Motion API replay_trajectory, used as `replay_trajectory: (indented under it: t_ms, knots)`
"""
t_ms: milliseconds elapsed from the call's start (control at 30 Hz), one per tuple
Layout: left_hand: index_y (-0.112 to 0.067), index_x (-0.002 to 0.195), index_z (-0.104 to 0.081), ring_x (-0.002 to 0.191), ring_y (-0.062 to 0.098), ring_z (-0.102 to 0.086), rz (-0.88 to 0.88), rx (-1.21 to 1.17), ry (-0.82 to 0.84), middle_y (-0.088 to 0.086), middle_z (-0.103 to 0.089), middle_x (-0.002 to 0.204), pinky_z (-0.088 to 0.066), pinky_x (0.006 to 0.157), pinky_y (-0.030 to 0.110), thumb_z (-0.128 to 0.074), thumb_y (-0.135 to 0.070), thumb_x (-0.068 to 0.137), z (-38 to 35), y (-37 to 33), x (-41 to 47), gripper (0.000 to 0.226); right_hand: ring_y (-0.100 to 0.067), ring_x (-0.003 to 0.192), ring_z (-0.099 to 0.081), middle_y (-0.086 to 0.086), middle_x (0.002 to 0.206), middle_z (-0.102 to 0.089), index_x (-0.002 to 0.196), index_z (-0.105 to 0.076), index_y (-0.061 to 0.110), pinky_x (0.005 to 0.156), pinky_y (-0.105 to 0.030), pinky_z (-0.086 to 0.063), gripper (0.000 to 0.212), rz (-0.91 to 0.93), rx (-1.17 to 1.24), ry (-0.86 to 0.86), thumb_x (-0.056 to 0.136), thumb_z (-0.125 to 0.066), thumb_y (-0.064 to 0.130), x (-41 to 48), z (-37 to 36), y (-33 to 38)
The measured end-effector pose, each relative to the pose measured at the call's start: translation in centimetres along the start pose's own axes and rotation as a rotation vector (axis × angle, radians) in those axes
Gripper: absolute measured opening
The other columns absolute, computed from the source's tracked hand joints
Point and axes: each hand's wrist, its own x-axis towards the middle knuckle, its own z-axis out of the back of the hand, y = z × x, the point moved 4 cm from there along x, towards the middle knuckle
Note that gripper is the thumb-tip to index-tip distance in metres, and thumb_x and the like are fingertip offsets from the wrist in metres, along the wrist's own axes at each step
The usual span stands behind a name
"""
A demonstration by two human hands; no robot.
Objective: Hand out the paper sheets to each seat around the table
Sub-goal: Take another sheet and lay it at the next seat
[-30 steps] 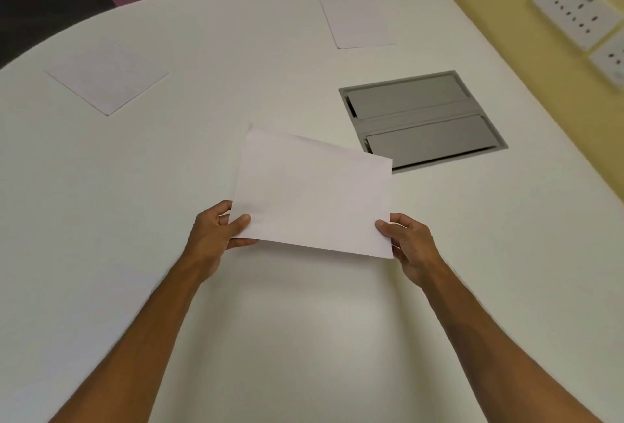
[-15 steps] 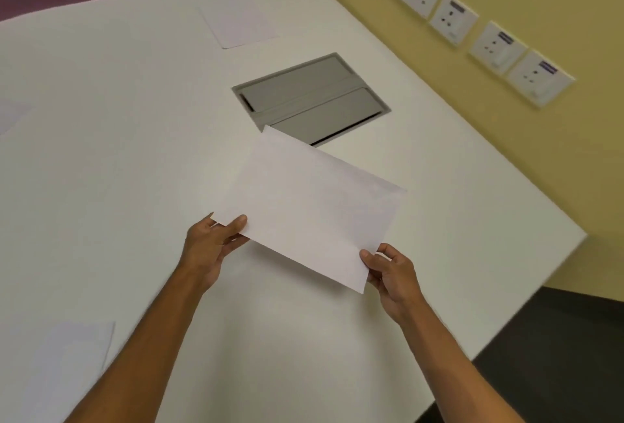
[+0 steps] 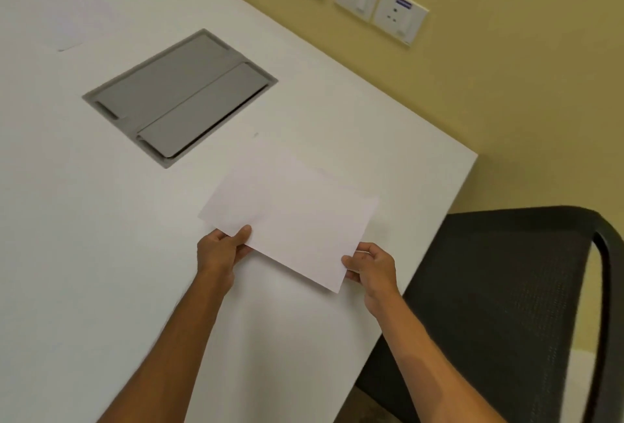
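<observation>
Left hand and right hand grip a paper sheet beside the chair.

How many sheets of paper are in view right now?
2. One sheet is held over the table by the left hand and right hand. A faint second sheet lies at far left. More may lie out of frame.

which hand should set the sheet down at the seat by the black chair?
Probably right. The right hand pinches the sheet at the corner nearest the black chair and the table edge. The left hand grips the far side, toward the grey hatch, and would have to reach across.
</observation>
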Motion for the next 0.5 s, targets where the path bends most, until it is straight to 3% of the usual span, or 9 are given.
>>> replay_trajectory:
  t_ms: [167, 333, 400, 500]
  knots:
    - [-0.007, 0.093, -0.07, 0.086, 0.019, -0.074, 0.025, 0.089, 0.0, 0.006, -0.075, 0.103, -0.061, 0.067, 0.024, -0.079, -0.004, 0.084, -3.9, 1.5, 1.2, 0.013, -0.025, 0.085, -0.073, -0.01, 0.098, -0.073, 0.109, -0.064, 0.016, 0.06, -0.026, -0.058, 0.039, 0.001, -0.108, -0.149, 0.08, -0.073, -0.009, 2.9, 2.9, -0.3]
    - [-0.005, 0.103, -0.071, 0.084, 0.021, -0.074, 0.02, 0.196, -0.01, 0.008, -0.074, 0.106, -0.06, 0.084, 0.037, -0.08, -0.005, 0.083, -6.0, 2.5, 2.3, 0.022, -0.014, 0.068, -0.065, -0.005, 0.085, -0.066, 0.129, -0.053, 0.023, 0.052, -0.017, -0.052, 0.057, 0.098, -0.366, -0.189, 0.083, -0.074, -0.004, 4.9, 3.8, -0.3]
    - [-0.005, 0.103, -0.071, 0.084, 0.024, -0.074, 0.012, 0.246, -0.022, 0.008, -0.074, 0.107, -0.06, 0.087, 0.039, -0.081, -0.007, 0.082, -6.5, 2.7, 2.6, 0.023, -0.013, 0.075, -0.06, -0.004, 0.094, -0.06, 0.138, -0.051, 0.021, 0.059, -0.016, -0.051, 0.061, 0.151, -0.509, -0.164, 0.086, -0.071, -0.003, 5.1, 3.8, -0.4]
    - [-0.008, 0.095, -0.07, 0.08, 0.025, -0.075, 0.005, 0.306, -0.036, 0.009, -0.075, 0.104, -0.061, 0.086, 0.039, -0.083, -0.01, 0.081, -6.8, 2.9, 3.0, 0.019, -0.016, 0.105, -0.052, -0.003, 0.126, -0.045, 0.147, -0.046, 0.021, 0.083, -0.024, -0.051, 0.061, 0.264, -0.894, -0.134, 0.091, -0.07, 0.012, 4.7, 3.7, -0.9]
